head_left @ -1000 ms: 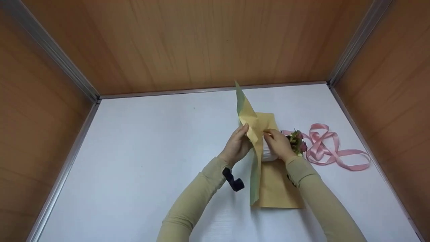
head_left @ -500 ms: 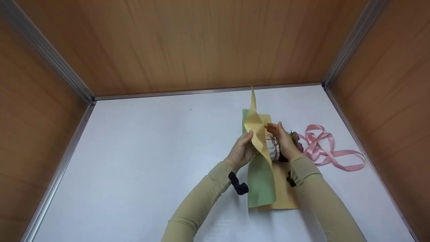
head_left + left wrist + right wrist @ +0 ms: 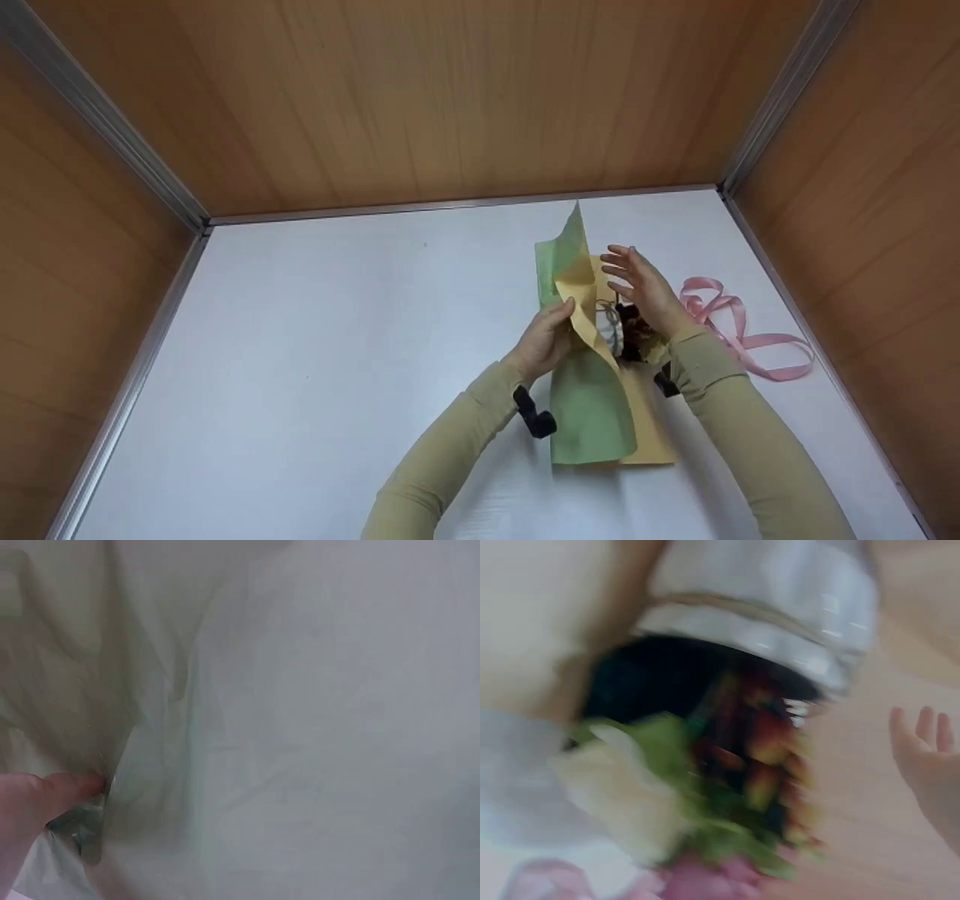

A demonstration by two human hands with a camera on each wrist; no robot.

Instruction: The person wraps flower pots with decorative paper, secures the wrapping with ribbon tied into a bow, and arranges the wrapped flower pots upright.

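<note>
A sheet of wrapping paper, green on one face and yellow on the other, is folded up over a white pot lying on its side. My left hand grips the paper's raised fold, thumb on the yellow face; in the left wrist view the paper covers most of the picture. My right hand is off the paper, fingers spread above the flowers. In the right wrist view, blurred, the pot has a cord round its rim, and cream, pink and orange flowers spill from its mouth.
A loosely looped pink ribbon lies right of the flowers on the white table. Wood-grain panels with metal edge strips stand at the back and both sides.
The left hand has brought the paper's raised flap rightward over the pot, showing more of its green face. The right hand has let go near the pot, opened and moved up and right.
</note>
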